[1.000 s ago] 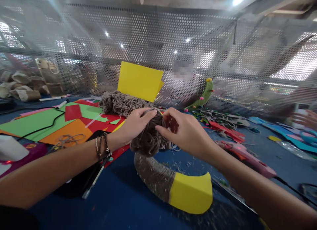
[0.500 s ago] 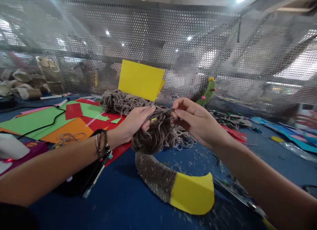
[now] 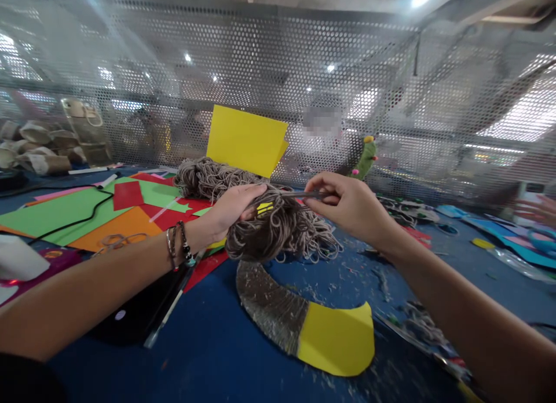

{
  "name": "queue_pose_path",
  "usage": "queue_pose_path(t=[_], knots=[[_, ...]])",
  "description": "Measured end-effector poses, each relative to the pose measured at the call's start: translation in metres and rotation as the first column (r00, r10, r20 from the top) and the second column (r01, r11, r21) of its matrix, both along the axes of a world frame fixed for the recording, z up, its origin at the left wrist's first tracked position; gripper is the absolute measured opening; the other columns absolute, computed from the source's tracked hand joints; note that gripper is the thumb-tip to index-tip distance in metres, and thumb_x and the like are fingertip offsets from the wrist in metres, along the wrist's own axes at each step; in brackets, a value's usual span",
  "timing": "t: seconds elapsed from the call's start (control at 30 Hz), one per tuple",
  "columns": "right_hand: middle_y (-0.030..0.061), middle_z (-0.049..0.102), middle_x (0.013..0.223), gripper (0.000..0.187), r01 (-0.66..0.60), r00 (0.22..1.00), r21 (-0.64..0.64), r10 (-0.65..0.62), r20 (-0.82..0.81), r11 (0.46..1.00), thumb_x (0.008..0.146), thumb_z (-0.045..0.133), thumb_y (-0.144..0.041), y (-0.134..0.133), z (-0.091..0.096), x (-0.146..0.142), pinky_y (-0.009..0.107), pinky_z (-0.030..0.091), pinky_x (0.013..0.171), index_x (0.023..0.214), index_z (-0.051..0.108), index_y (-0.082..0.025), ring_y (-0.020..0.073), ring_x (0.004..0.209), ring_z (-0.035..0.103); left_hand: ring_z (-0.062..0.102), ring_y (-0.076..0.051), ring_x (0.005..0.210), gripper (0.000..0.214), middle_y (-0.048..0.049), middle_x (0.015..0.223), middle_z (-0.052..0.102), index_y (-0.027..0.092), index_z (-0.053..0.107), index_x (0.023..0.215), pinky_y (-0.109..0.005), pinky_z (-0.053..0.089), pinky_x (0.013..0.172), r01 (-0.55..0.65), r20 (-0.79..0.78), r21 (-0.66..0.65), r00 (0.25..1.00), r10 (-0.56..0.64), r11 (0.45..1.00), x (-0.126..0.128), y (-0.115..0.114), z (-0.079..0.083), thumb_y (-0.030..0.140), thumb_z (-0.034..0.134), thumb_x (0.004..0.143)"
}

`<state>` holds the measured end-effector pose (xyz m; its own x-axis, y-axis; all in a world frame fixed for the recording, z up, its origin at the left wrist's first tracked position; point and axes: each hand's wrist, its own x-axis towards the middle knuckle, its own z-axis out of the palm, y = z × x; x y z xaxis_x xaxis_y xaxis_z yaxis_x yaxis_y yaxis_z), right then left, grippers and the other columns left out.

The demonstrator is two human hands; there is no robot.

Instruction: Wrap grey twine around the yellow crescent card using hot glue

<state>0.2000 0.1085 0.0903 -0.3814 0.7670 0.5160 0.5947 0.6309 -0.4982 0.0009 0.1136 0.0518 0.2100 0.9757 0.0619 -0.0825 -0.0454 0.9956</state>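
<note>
A bundle of grey-brown yarn (image 3: 264, 235) hangs between my two hands above the blue table. My left hand (image 3: 237, 209) is closed around the bundle's left side, its fingers partly hidden by the strands. At the right, my right hand (image 3: 343, 200) pinches several strands, stretched sideways from the bundle. A bit of yellow shows among the loops. Below lies a curved yellow card piece (image 3: 336, 339), its left part wrapped tightly in grey-brown yarn (image 3: 271, 307). Behind the hands, a larger heap of the same yarn (image 3: 200, 177) rests beside an upright folded yellow card (image 3: 245, 139).
Green paper (image 3: 56, 212), red and orange sheets, and a black cable lie at the left. Scissors (image 3: 412, 339) lie by my right forearm, among yarn scraps. A green cactus-like figure (image 3: 366, 157) stands near the perforated metal screen (image 3: 260, 55). Another person's hand (image 3: 538, 209) shows far right.
My right hand has drawn its strands slightly to the right, away from the bundle. The bundle and my left hand have shifted a little left, and more yellow shows among the loops.
</note>
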Motion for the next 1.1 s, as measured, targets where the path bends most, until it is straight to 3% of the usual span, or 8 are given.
queue_pose_path(t=[0.2,0.33,0.47,0.57,0.67,0.83,0.97,1.1], knots=[[-0.0027,0.04,0.048,0.031,0.089,0.983,0.081,-0.1,0.154,0.993,0.081,0.049,-0.039,0.011,0.009,0.018,0.027,0.025,0.046,0.058,0.054,-0.019,0.0086,0.045,0.033,0.06,-0.016,0.081,0.025,-0.0063,0.101,0.059,0.014,0.055,0.107,-0.033,0.053,0.07,0.005,-0.03,-0.002,1.0,-0.005,1.0,-0.004,0.003,0.003,0.033,0.05,0.092],[-0.0019,0.042,0.046,0.039,-0.002,0.981,-0.003,0.003,0.193,1.0,0.081,0.047,-0.046,0.009,0.02,0.027,0.027,0.028,0.045,0.053,0.052,-0.02,0.0098,0.044,0.036,0.06,-0.016,0.082,0.025,-0.0065,0.102,0.059,0.014,0.055,0.108,-0.034,0.053,0.07,0.008,-0.065,0.023,0.998,-0.006,1.0,-0.005,0.006,0.001,0.032,0.051,0.091],[0.0058,0.064,0.086,0.039,-0.167,0.964,0.009,0.162,0.21,0.986,0.081,0.047,-0.049,0.001,0.026,0.025,0.032,0.044,0.069,0.058,0.062,-0.022,0.0174,0.079,0.057,0.06,-0.014,0.075,0.023,-0.0048,0.095,0.06,0.013,0.055,0.105,-0.029,0.053,0.064,0.017,-0.105,0.098,0.994,-0.007,0.995,-0.006,0.007,0.0,0.031,0.051,0.091],[0.0058,0.063,0.086,0.027,-0.053,0.997,0.166,0.044,0.06,0.985,0.079,0.053,-0.042,-0.004,0.019,0.013,0.033,0.045,0.071,0.066,0.061,-0.02,0.0168,0.08,0.057,0.055,-0.009,0.059,0.019,-0.0009,0.082,0.058,0.012,0.056,0.1,-0.022,0.048,0.051,0.017,-0.13,0.182,0.992,0.007,0.983,-0.006,0.005,-0.003,0.029,0.051,0.092],[0.0024,0.06,0.071,0.019,0.007,1.0,0.141,-0.011,0.026,0.99,0.078,0.056,-0.037,-0.008,0.003,-0.003,0.029,0.044,0.06,0.077,0.057,-0.018,0.0125,0.062,0.053,0.043,-0.004,0.044,0.018,0.0043,0.066,0.051,0.011,0.055,0.09,-0.016,0.038,0.04,0.024,-0.147,0.272,0.989,0.017,0.962,-0.003,0.002,-0.005,0.029,0.05,0.092],[0.0039,0.061,0.086,0.02,-0.053,0.993,0.088,0.043,0.111,0.995,0.075,0.057,-0.026,-0.01,-0.015,-0.018,0.026,0.042,0.059,0.093,0.055,-0.018,0.0113,0.064,0.053,0.035,-0.005,0.037,0.021,0.0085,0.051,0.042,0.013,0.056,0.082,-0.017,0.032,0.038,0.09,-0.184,0.397,0.983,-0.017,0.913,0.001,-0.005,-0.008,0.03,0.049,0.091],[0.0008,0.063,0.078,0.022,-0.13,0.983,0.042,0.123,0.138,0.991,0.071,0.046,-0.007,-0.007,-0.014,-0.015,0.024,0.039,0.06,0.086,0.058,-0.018,0.0114,0.066,0.053,0.055,-0.01,0.059,0.026,0.0011,0.067,0.058,0.017,0.063,0.079,-0.021,0.045,0.056,0.163,-0.21,0.516,0.976,-0.06,0.841,-0.001,-0.004,-0.008,0.029,0.041,0.088],[0.002,0.065,0.084,0.028,-0.136,0.983,0.22,0.104,0.153,0.966,0.067,0.046,-0.003,-0.004,-0.014,-0.011,0.025,0.039,0.068,0.085,0.06,-0.018,0.0134,0.076,0.056,0.056,-0.015,0.094,0.038,-0.0053,0.1,0.062,0.017,0.065,0.08,-0.027,0.044,0.083,0.178,-0.246,0.633,0.969,-0.022,0.753,-0.003,-0.003,-0.004,0.031,0.032,0.09]])
